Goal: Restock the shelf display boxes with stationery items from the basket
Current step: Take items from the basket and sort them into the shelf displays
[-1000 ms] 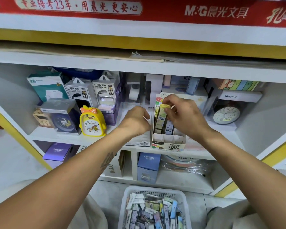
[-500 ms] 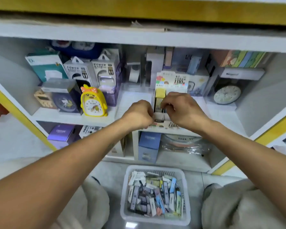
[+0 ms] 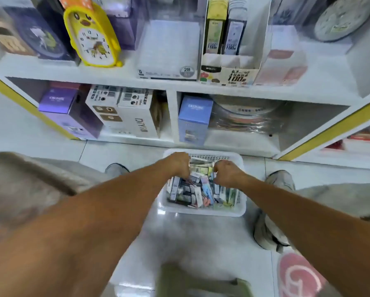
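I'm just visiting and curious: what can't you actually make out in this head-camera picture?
- Fingertips of the left hand and right hand: curled down into the basket, so what they hold, if anything, is hidden.
- Print on the small packs: too small and blurred.
- Display box: its top is cut off by the upper edge.
- Yellow clock: its top is cut off likewise.

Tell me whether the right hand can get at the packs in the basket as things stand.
Probably yes: the right hand is already down among the packs in the open-topped basket; nothing covers them, and the left hand works beside it, apart.
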A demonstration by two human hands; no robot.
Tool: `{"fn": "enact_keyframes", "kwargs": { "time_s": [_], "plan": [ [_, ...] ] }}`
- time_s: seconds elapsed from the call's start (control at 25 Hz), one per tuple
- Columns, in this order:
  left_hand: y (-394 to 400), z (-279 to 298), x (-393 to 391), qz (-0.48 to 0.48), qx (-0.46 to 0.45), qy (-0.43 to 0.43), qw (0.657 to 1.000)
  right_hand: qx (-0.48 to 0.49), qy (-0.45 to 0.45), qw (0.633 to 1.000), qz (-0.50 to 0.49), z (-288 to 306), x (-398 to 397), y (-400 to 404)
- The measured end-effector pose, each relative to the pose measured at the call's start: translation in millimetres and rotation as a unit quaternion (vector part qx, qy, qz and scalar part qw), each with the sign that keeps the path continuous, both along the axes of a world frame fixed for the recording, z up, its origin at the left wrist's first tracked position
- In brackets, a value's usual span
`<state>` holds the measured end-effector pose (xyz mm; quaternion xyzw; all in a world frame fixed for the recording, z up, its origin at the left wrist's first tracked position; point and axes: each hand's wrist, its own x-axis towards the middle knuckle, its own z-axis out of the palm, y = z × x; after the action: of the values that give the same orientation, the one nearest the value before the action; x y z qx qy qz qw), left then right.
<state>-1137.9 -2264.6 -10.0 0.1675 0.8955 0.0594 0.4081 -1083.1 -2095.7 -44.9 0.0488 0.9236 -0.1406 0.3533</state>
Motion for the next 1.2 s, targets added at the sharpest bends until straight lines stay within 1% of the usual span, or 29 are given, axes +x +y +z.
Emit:
{"fn": "enact_keyframes", "kwargs": {
  "time_s": [0.12, 0.2, 0.28, 0.36, 0.4, 0.44, 0.52, 0.56, 0.64, 0.8, 0.88, 1.0, 1.08, 1.2],
  "plan": [
    [-8, -63, 24, 0.044, -0.019, -0.01, 0.999, -0.002, -0.024, 0.999, -0.047, -52, 25, -5],
    [-12, -95, 39, 0.08, -0.034, -0.02, 0.996, -0.01, -0.018, 0.996, -0.088, -77, 41, -12],
    [-12, -115, 53, 0.099, -0.043, 0.002, 0.994, -0.01, 0.004, 0.994, -0.107, -92, 54, -19],
    [-17, -125, 60, 0.124, -0.024, 0.035, 0.991, -0.035, 0.029, 0.991, -0.124, -99, 60, -24],
    [-20, -128, 61, 0.12, -0.004, 0.057, 0.991, -0.05, 0.042, 0.989, -0.129, -102, 62, -25],
    [-23, -129, 61, 0.089, 0.013, 0.085, 0.992, -0.061, 0.057, 0.989, -0.126, -103, 62, -26],
    [-30, -131, 57, -0.042, 0.029, 0.125, 0.991, -0.079, 0.08, 0.986, -0.126, -105, 62, -25],
    [-32, -133, 55, -0.105, 0.033, 0.13, 0.985, -0.094, 0.088, 0.981, -0.143, -106, 62, -23],
    [-33, -137, 52, -0.171, 0.036, 0.127, 0.976, -0.111, 0.096, 0.973, -0.178, -107, 62, -22],
    [-24, -147, 50, -0.225, 0.055, 0.129, 0.964, -0.129, 0.09, 0.968, -0.197, -110, 59, -19],
    [-20, -149, 49, -0.23, 0.057, 0.128, 0.963, -0.146, 0.074, 0.969, -0.185, -111, 56, -17],
    [-19, -151, 48, -0.192, 0.06, 0.103, 0.974, -0.162, 0.065, 0.974, -0.146, -112, 58, -13],
    [-18, -153, 49, -0.187, 0.05, 0.108, 0.975, -0.171, 0.079, 0.976, -0.108, -112, 60, -9],
    [-14, -152, 51, -0.193, 0.048, 0.126, 0.972, -0.14, 0.087, 0.986, -0.038, -109, 55, -6]
  ]
}}
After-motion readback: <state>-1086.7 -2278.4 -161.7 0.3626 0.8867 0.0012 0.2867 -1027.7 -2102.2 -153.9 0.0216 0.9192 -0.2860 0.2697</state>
